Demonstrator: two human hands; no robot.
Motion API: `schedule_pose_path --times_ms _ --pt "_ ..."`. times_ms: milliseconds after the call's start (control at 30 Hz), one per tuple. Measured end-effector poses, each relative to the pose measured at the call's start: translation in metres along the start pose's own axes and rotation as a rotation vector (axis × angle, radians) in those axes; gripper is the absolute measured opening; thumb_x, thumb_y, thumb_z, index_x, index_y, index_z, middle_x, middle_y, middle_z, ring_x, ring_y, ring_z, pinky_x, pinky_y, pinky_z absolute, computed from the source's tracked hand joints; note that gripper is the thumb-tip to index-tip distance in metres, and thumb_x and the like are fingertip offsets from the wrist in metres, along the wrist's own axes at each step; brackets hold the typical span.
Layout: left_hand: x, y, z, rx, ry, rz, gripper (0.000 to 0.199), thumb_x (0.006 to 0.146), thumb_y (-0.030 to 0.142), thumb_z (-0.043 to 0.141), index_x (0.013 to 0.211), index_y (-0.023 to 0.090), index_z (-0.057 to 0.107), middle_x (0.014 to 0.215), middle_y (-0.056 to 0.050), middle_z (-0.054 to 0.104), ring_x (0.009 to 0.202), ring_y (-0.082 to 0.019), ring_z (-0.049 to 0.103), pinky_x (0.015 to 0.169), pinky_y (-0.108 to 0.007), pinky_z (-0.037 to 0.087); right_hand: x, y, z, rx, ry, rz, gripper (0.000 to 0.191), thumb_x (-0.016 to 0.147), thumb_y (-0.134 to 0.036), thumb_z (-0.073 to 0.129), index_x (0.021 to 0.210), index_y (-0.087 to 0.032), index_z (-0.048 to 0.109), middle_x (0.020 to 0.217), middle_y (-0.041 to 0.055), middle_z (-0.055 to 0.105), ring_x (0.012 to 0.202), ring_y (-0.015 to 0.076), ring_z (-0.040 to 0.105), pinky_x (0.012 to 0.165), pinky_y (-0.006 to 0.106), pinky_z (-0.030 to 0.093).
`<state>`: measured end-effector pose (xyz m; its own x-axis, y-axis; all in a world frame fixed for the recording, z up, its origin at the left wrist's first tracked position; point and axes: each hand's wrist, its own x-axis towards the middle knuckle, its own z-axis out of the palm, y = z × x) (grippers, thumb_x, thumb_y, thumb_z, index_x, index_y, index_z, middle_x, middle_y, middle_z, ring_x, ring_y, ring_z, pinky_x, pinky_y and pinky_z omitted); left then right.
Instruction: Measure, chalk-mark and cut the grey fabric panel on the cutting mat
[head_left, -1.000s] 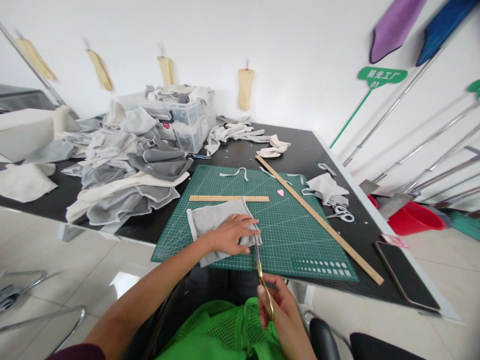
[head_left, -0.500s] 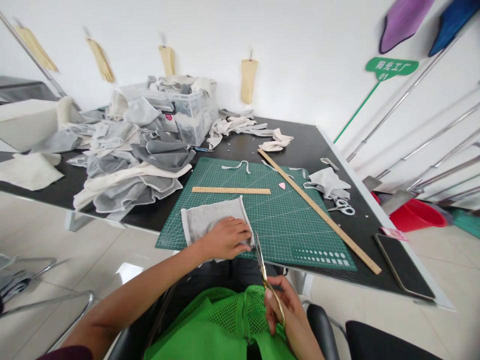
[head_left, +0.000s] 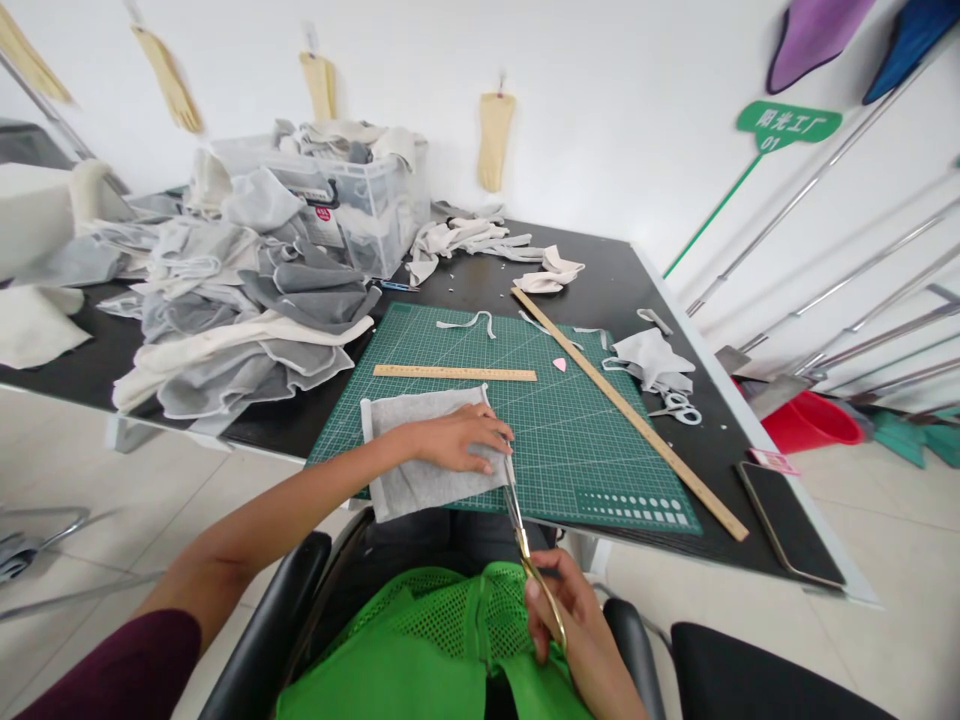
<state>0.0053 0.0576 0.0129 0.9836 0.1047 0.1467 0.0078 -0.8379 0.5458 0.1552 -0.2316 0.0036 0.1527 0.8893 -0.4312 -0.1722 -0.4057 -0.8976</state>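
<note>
Grey cloth: lies on the green cutting mat [head_left: 585,440], near its front edge; the grey cloth [head_left: 420,482] overhangs slightly
Left hand: the left hand [head_left: 461,442] lies spread on the cloth, pressing near its right edge
Right hand: the right hand [head_left: 574,610] grasps the gold-handled scissors [head_left: 517,515] by the loops, tips at that edge (whether a blade sits under the fabric, I cannot tell)
Clean cut: best to press the cloth flat with fingertips clear of the blades, line the blades up with the edge, and snip in short, even strokes without lifting the fabric
Scissors: two, the gold-handled pair and a white-handled pair [head_left: 681,409]
Rulers: two, a short ruler [head_left: 454,374] and a long ruler [head_left: 630,412]
Thin strips: three in view, one of them a curled strip [head_left: 469,322]
Pink piece: one [head_left: 559,364]
Phone: one [head_left: 790,522], on the dark surface [head_left: 600,265]
Storage box: one [head_left: 375,215]
Yellow gloves: four on the wall, one a hanging glove [head_left: 495,142]
Heaped fabrics: too overlapped to count
</note>
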Motion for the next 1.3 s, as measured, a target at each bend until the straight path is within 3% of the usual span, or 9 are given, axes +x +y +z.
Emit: schedule_pose_path --times_ms 133,367,567,1300 --pt "0.014 -0.009 0.001 -0.033 0.039 0.037 0.042 0.084 0.056 0.073 0.12 0.035 0.074 0.136 -0.003 0.063 0.121 -0.027 0.052 0.107 -0.044 0.036 0.006 -0.004 -0.005 -0.019 -0.025 0.006 0.053 0.085 -0.067 0.067 0.109 -0.021 0.052 0.054 -0.0088 0.05 0.044 0.0094 0.042 0.047 0.023 0.033" --pt "0.012 -0.011 0.005 0.001 0.026 0.012 0.053 0.078 0.058 0.078 0.127 0.039 0.069 0.149 -0.001 0.054 0.13 -0.031 0.046 0.11 -0.049 0.032 0.017 -0.004 -0.004 -0.014 -0.016 -0.03 0.047 0.09 -0.061 0.065 0.11 -0.02 0.052 0.056 -0.0086 0.05 0.047 0.0086 0.04 0.051 0.024 0.032" --pt "0.013 -0.012 0.005 0.007 0.023 -0.004 0.058 0.076 0.058 0.08 0.129 0.04 0.068 0.153 0.001 0.051 0.133 -0.032 0.043 0.111 -0.052 0.031 0.023 -0.004 0.0 0.081 -0.004 -0.047 0.041 0.091 -0.058 0.064 0.104 -0.021 0.054 0.059 -0.0072 0.052 0.049 0.0088 0.04 0.053 0.023 0.032" --pt "0.012 -0.011 0.008 0.008 0.054 -0.02 0.059 0.074 0.062 0.08 0.127 0.04 0.069 0.15 -0.002 0.053 0.132 -0.033 0.045 0.111 -0.051 0.032 0.019 -0.015 0.01 0.053 0.026 -0.038 0.045 0.087 -0.062 0.068 0.103 -0.022 0.053 0.054 -0.0107 0.043 0.045 0.0081 0.036 0.048 0.022 0.03"
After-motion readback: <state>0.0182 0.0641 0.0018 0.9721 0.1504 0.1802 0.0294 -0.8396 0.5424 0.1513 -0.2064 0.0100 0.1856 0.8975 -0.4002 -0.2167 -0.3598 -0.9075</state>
